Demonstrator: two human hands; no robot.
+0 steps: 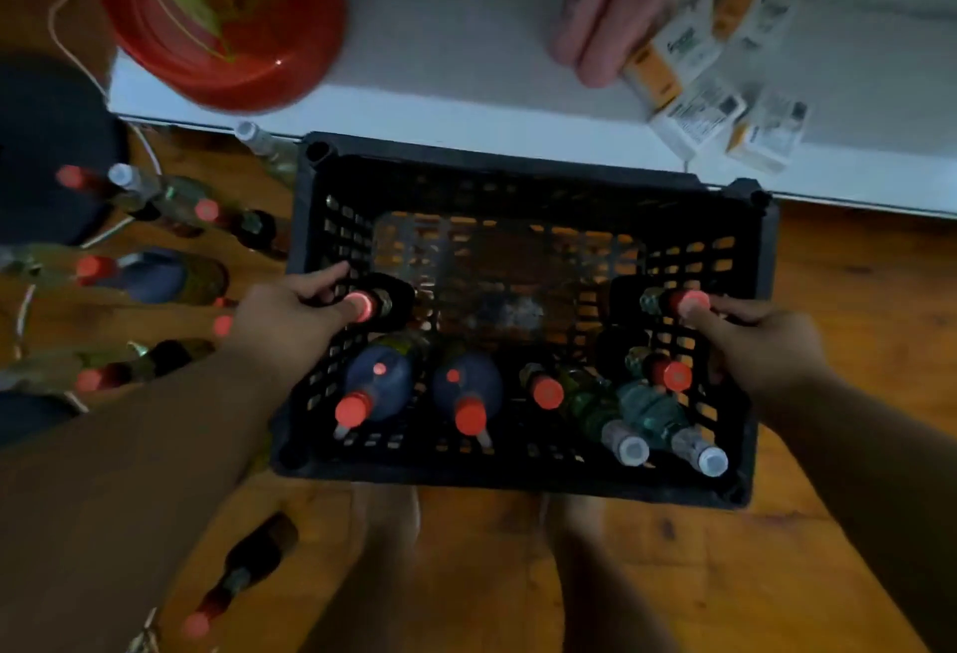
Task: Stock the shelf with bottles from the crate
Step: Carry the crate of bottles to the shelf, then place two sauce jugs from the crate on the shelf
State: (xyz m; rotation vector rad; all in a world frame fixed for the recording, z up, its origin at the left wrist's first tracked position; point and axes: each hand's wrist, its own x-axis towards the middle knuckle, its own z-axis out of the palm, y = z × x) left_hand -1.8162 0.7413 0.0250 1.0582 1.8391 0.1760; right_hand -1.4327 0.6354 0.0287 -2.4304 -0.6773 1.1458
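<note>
Both hands reach into the black crate (523, 160) on the wooden floor — left hand (290, 310) pinches a red-capped bottle (378, 303) at its left wall, right hand (761, 341) grips another red-capped bottle (673, 301) at its right wall. More bottles (468, 393) stand along the near side — beyond lies the white shelf (466, 56).

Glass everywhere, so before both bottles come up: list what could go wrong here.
1. The left hand and right hand each hold a red-capped bottle only near its cap; lifted that way, either might slip.
2. The bottles on the floor stand close by the left forearm and could be knocked over.
3. The bottles left in the crate stand crowded along the near wall; a lift could clip them.
</note>
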